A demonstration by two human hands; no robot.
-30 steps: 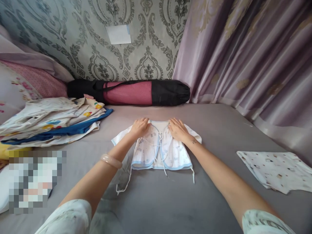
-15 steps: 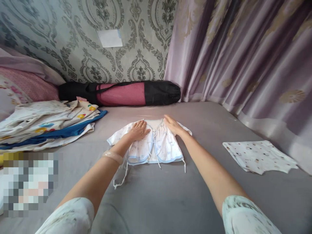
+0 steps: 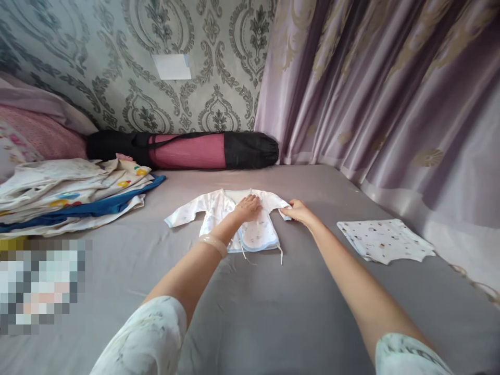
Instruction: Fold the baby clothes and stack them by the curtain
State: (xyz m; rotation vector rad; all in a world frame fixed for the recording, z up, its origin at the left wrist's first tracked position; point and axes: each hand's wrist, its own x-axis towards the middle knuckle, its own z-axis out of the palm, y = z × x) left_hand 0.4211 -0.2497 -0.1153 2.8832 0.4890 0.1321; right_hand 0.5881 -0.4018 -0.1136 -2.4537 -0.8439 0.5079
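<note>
A small white baby shirt [image 3: 255,233] with pale blue trim and thin ties lies front up on the grey bed sheet [image 3: 265,307]. Both of its sleeves stretch outward. My left hand [image 3: 249,208] rests flat on the shirt's chest, right of its middle, fingers extended. At the cuff of the right-hand sleeve, my right hand [image 3: 299,212] pinches the fabric between thumb and fingers. The left-hand sleeve lies untouched on the sheet. My left forearm hides the shirt's lower left part.
A folded white printed garment [image 3: 385,239] lies at the right. Several clothes are piled [image 3: 78,192] at the left, above a blurred patch [image 3: 42,286]. A black and pink rolled bag [image 3: 187,151] lies along the wall, beside purple curtains [image 3: 351,83].
My left hand has slid right across the shirt's chest. My right hand has gone from the shirt's shoulder to the sleeve cuff and closed on it. The view has shifted slightly right.
</note>
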